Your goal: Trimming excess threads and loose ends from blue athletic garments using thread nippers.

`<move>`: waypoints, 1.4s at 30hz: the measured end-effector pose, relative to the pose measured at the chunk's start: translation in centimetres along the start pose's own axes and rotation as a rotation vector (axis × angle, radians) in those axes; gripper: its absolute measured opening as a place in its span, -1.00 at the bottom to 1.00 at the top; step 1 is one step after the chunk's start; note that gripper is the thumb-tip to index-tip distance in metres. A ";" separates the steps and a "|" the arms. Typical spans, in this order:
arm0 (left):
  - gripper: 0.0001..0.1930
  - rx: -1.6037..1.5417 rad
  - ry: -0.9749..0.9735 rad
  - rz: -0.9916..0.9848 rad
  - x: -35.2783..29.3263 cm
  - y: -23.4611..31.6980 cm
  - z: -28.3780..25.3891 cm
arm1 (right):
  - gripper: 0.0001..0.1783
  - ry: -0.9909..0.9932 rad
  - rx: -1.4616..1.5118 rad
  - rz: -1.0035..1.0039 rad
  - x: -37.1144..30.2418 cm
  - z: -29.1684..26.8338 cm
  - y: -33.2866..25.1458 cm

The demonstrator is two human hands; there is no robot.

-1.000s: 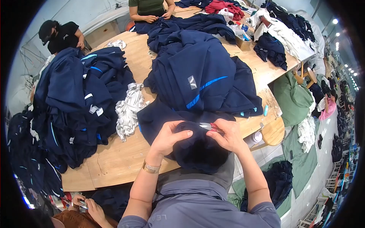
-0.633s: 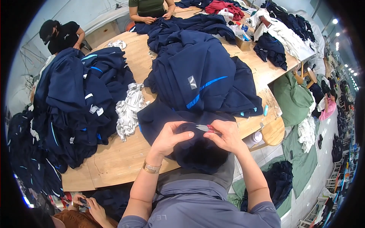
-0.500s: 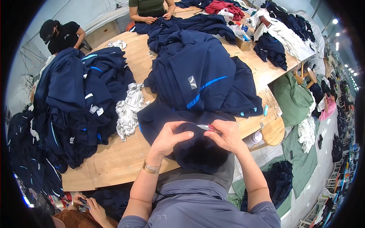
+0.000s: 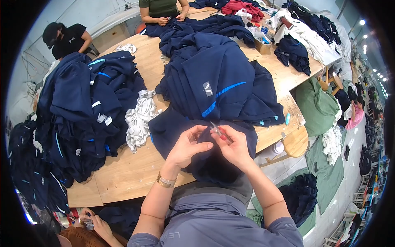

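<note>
A navy garment (image 4: 216,171) hangs over the table edge toward my lap. My left hand (image 4: 186,147) is closed on its upper part, with the thumb lying along the cloth. My right hand (image 4: 235,147) grips thread snips (image 4: 221,134) with red handles. Their pointed metal blades angle up and left, close to the left fingertips and just above the garment. Whether the blades touch a thread is too small to make out. Right beyond my hands rises a heap of navy garments (image 4: 230,61) with bright blue stripes.
Another navy pile (image 4: 82,103) covers the table's left side, beside white cloth scraps (image 4: 142,119). A wooden stool (image 4: 297,142) stands at the right edge, near a light-blue marker-like object (image 4: 287,119). Co-workers sit at the far side and lower left.
My right hand has shifted slightly left and up with the snips, whose blades now point more upward. The left hand still holds the garment, its fingers raised a little.
</note>
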State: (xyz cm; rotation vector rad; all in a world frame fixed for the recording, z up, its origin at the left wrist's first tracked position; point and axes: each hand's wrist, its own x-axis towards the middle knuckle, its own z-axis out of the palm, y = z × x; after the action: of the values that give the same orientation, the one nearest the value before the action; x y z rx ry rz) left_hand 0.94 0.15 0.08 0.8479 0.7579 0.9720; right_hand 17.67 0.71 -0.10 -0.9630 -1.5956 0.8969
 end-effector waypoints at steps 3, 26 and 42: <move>-0.56 -0.046 0.021 -0.021 -0.2 -0.1 -0.5 | -0.85 0.011 -0.046 0.061 0.1 0.0 -0.1; -0.55 0.769 0.169 0.227 -1.0 1.5 2.5 | -0.79 -0.089 -0.088 0.118 -0.1 0.0 -0.4; -0.91 0.876 0.131 0.502 -0.5 0.7 1.7 | -0.83 -0.263 0.674 0.617 1.2 -2.5 -2.2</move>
State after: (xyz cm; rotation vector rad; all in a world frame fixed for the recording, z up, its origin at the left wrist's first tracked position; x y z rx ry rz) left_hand 1.88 -0.58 1.52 1.8103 1.1388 1.1439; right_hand 19.57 1.13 2.80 -0.8632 -1.0535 1.9037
